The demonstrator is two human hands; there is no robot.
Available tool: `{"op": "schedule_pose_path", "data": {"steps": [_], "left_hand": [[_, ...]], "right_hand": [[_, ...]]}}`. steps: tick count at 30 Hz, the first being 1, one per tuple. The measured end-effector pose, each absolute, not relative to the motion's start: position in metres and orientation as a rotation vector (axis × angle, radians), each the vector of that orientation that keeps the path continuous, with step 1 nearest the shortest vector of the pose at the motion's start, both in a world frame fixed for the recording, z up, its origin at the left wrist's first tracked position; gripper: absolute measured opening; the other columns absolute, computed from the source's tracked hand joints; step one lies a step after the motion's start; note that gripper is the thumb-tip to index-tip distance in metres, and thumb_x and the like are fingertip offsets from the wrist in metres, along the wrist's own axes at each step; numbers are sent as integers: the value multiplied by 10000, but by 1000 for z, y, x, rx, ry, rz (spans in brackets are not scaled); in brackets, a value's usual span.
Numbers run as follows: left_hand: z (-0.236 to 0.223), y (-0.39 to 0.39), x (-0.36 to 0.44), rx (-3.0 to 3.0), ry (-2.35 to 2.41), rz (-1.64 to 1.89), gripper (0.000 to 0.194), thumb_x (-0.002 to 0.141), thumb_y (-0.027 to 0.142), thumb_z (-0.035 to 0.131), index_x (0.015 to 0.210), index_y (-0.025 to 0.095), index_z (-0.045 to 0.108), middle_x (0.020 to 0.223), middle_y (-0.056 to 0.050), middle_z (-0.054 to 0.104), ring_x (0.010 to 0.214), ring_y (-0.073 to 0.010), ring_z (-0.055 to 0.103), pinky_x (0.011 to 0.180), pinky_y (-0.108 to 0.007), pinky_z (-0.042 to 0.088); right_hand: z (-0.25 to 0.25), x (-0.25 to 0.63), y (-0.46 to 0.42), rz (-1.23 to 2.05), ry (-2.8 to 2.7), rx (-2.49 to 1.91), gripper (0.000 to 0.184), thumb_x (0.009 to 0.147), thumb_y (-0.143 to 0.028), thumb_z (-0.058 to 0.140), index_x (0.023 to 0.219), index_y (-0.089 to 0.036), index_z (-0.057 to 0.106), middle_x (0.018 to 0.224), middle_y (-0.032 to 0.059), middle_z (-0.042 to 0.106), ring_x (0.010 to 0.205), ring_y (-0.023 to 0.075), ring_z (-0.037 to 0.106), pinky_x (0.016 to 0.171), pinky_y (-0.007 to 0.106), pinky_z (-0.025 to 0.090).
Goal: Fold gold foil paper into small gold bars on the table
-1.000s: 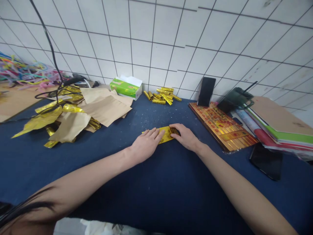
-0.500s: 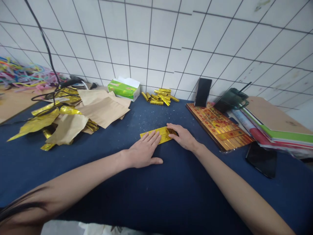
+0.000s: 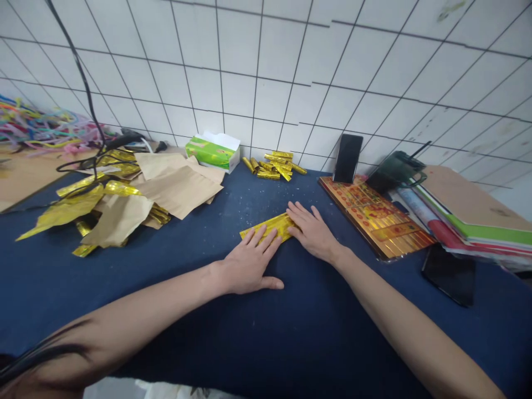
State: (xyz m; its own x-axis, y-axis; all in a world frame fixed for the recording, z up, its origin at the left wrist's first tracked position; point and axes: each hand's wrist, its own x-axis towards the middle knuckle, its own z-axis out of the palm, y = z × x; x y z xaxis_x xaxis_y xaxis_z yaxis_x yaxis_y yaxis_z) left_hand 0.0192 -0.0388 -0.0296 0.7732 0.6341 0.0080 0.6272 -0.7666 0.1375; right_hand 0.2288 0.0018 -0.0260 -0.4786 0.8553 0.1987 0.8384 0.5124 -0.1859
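Two bare hands lie over one gold foil strip (image 3: 281, 223) on the blue surface (image 3: 324, 327), in front of the person and nearer to them than the heap of gold rolls (image 3: 277, 165) by the tiled wall (image 3: 276, 97). The strip's long axis runs mostly left to right, on a slant — its left end sits closer to the person, its right end farther off, towards the phone (image 3: 347, 158) that stands tilted on the red-and-gold pack (image 3: 374, 213).

The left hand (image 3: 249, 267) is open and palm down, fingers parted across the strip's left and middle part, thumb stretched out over the surface. The right hand (image 3: 312, 231) is open too, its fingers laid over the right end; neither hand is closed around the strip.

Fingers hide part of the strip's middle and its right end, so whether that end is curled or flat is hard to tell. Dark strands (image 3: 62, 352) cross the left arm (image 3: 137, 316), and both arms run out of view. The tangle of coloured strips (image 3: 45, 130) is cut off at the left edge.

Half a second earlier, the right fingers arch around a darker, curled right end; now they are straighter and spread, and that curl is out of sight. The left fingers are spread wider — the thumb still points outward.
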Motion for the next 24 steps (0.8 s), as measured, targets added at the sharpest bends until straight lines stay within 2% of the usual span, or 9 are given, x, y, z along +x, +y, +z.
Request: {"op": "schedule_pose_path", "data": {"steps": [3, 5, 9, 12, 15, 20, 24], "left_hand": [[-30, -38, 20, 2845, 1008, 73, 905, 741, 729, 256, 1379, 91, 181, 1440, -180, 156, 1329, -329, 22, 1048, -473, 79], [-30, -38, 20, 2850, 994, 63, 913, 731, 733, 278, 1365, 78, 221, 1427, -198, 190, 1326, -339, 34, 1045, -482, 77], [-30, -37, 21, 2822, 1005, 88, 894, 733, 722, 304, 1371, 104, 207, 1434, -181, 182, 1329, -325, 49, 1048, -473, 80], [-29, -38, 21, 2816, 1020, 84, 884, 748, 713, 281, 1389, 121, 141, 1451, -154, 144, 1334, -309, 22, 1049, -470, 78], [-29, -39, 21, 2826, 1043, 74, 916, 740, 728, 257, 1395, 105, 106, 1456, -155, 110, 1334, -311, 12, 1049, -467, 78], [-29, -40, 20, 2841, 1038, 81, 896, 746, 733, 199, 1372, 92, 211, 1437, -168, 184, 1332, -308, 62, 1054, -460, 79], [-29, -39, 17, 2857, 1054, 102, 829, 776, 698, 224, 1369, 119, 229, 1434, -148, 211, 1331, -301, 88, 1051, -445, 116]], "right_hand": [[-18, 206, -22, 24, -2651, -1242, 672, 846, -530, 339, 1370, -118, 252, 1436, 149, 194, 1332, 261, 107, 1055, 523, 77], [-18, 193, -35, 107, -2779, -1087, 729, 834, -570, 318, 1385, -107, 202, 1439, 155, 170, 1334, 258, 95, 1066, 498, 84], [-26, 188, -42, 205, -2773, -1175, 828, 811, -626, 293, 1394, -61, 128, 1445, 176, 123, 1337, 261, 43, 1076, 472, 104], [-32, 196, -35, 271, -2739, -1255, 820, 817, -623, 279, 1398, -71, 108, 1453, 168, 94, 1336, 257, 36, 1076, 449, 144], [-35, 207, -25, 269, -2734, -1332, 792, 834, -598, 267, 1394, -58, 120, 1453, 167, 112, 1337, 241, 39, 1083, 433, 122], [-35, 225, -12, 203, -2695, -1496, 731, 848, -582, 239, 1401, -120, 115, 1457, 140, 119, 1335, 245, 67, 1059, 504, 125], [-35, 233, -8, 192, -2700, -1521, 737, 841, -592, 247, 1404, -149, 78, 1458, 125, 127, 1332, 257, 98, 1045, 533, 129]]}}
